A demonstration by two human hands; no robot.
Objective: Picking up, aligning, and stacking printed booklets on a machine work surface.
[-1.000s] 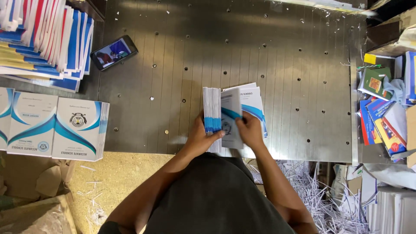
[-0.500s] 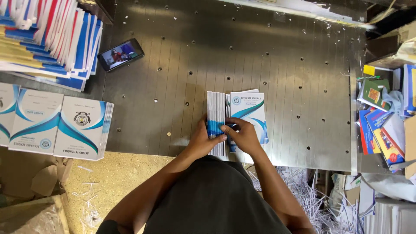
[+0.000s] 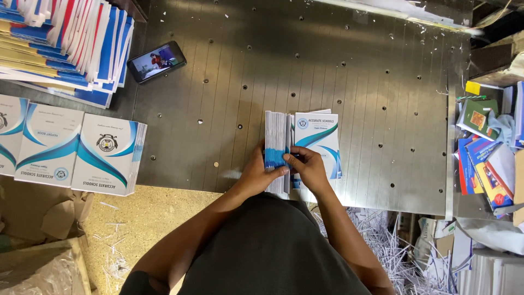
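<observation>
A: The grey metal bench (image 3: 349, 82), dotted with small holes, filled most of the view, with paper shreds (image 3: 382, 240) on the floor below its near edge.

B: And the hands?

A: The left hand (image 3: 256, 172) was closed around an upright stack of booklets (image 3: 277, 142) standing on edge near the bench's front edge. The right hand (image 3: 310, 168) touched that stack too, fingers curled at its near end, resting over the flat pile of blue-and-white booklets (image 3: 319, 139) just right of it.

B: Which step, would the viewer say?

A: Squaring the stack, most likely. The next move would call for an even grip from both sides, so no booklet slipped out.

B: Anything else about?

A: A phone (image 3: 156, 61) lay far left of the stack, and matching report books (image 3: 82, 150) sat at the bench's left edge.
</observation>
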